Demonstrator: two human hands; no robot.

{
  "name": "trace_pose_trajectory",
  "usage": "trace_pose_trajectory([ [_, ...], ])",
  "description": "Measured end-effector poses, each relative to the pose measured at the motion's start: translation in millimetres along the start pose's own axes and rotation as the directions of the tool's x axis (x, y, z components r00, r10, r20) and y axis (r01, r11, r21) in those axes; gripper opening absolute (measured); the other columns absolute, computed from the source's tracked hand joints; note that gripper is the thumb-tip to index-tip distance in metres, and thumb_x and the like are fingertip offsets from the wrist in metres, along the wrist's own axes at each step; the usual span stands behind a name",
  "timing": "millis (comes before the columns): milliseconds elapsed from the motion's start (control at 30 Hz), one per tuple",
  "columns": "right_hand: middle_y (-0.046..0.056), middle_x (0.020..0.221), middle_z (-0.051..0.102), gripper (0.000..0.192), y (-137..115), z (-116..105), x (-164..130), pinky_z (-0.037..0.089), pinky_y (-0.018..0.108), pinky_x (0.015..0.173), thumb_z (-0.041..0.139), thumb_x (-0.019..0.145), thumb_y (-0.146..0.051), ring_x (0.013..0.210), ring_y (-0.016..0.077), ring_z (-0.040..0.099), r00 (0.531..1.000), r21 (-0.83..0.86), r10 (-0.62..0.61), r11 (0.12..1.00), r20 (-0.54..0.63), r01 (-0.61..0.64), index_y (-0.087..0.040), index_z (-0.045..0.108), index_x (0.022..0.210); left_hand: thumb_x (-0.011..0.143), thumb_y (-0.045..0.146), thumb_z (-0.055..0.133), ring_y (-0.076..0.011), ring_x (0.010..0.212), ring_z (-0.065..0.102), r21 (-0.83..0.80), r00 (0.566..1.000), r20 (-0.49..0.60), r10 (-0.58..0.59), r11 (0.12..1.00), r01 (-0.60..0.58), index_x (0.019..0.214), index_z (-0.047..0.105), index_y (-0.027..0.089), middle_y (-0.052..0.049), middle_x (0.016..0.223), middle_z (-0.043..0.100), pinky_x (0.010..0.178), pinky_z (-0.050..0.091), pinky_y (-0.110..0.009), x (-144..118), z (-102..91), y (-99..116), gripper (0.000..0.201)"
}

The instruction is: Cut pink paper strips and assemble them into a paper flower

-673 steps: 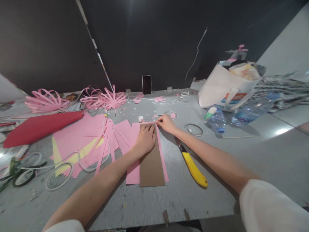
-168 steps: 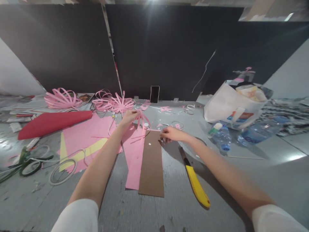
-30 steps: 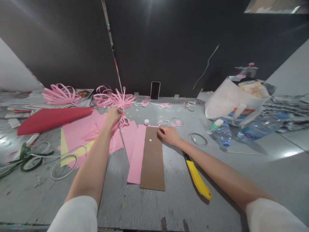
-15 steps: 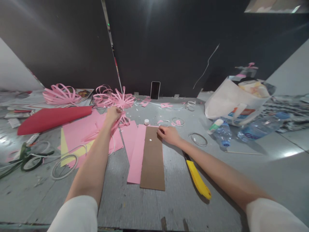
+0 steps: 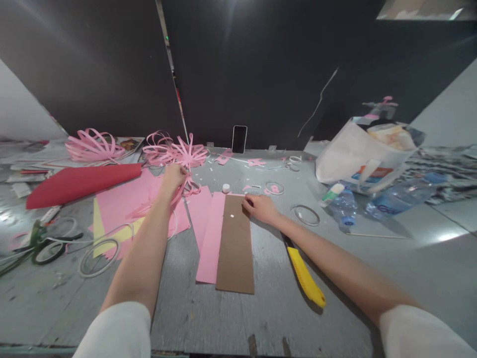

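My left hand (image 5: 175,177) reaches to the back left with its fingers pinched at the looped pink paper strips (image 5: 191,188). The strips fan out in a flower-like bunch (image 5: 190,153) just behind the fingertips. My right hand (image 5: 261,208) rests at the far right corner of a brown cardboard strip (image 5: 235,248). Its fingers are curled together, and whatever they may hold is hidden. Under the cardboard's left side lies a long pink paper strip (image 5: 209,258), beside another pink piece (image 5: 199,211). A yellow utility knife (image 5: 305,278) lies below my right forearm.
Pink and yellow sheets (image 5: 122,199), a red paper roll (image 5: 85,184), green-handled scissors (image 5: 50,248) and wire coils (image 5: 100,258) lie left. A phone (image 5: 239,139) leans on the dark wall. Rightward are a glue stick (image 5: 332,195), bottles (image 5: 345,206) and a white bag (image 5: 341,154).
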State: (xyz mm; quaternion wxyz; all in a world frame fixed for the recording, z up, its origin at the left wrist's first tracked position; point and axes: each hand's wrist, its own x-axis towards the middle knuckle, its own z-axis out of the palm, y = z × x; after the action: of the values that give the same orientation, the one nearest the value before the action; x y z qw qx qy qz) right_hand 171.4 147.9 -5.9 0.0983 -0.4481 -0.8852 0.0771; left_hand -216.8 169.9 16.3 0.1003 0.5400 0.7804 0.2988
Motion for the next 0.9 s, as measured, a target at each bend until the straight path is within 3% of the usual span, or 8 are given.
trace_pose_trajectory([
  [200,0.006,0.088,0.077,0.034,1,1,0,0.027,0.031,0.065,0.045,0.110,-0.038,0.076,0.0199,0.063,1.000,0.006,-0.001,1.000,-0.005,0.001,-0.022,0.071,0.096,0.069,0.018,0.065,-0.0274,0.093,0.075,0.048,0.998,-0.010,0.054,0.997,-0.054,0.086,0.082,0.017,-0.012,0.095,0.083,0.082,0.051,-0.030,-5,1.4,1,0.024],
  [433,0.007,0.088,0.077,0.034,2,2,0,0.027,0.031,0.065,0.045,0.110,-0.039,0.075,0.0204,0.063,1.000,0.015,-0.004,1.000,-0.009,0.004,-0.022,0.072,0.096,0.070,0.018,0.063,-0.0307,0.098,0.075,0.061,0.997,-0.044,0.067,0.996,-0.065,0.086,0.082,0.017,-0.015,0.098,0.083,0.082,0.051,-0.033,-4,3.8,0,0.025],
  [900,0.007,0.091,0.079,0.033,3,3,0,0.028,0.031,0.066,0.045,0.110,-0.037,0.077,0.0205,0.065,1.000,0.013,-0.002,1.000,-0.005,0.002,-0.022,0.073,0.101,0.072,0.018,0.059,-0.0274,0.098,0.075,0.008,0.989,-0.127,0.079,0.997,-0.078,0.095,0.082,0.017,-0.012,0.102,0.083,0.085,0.052,-0.031,-5,16.5,-8,0.032],
])
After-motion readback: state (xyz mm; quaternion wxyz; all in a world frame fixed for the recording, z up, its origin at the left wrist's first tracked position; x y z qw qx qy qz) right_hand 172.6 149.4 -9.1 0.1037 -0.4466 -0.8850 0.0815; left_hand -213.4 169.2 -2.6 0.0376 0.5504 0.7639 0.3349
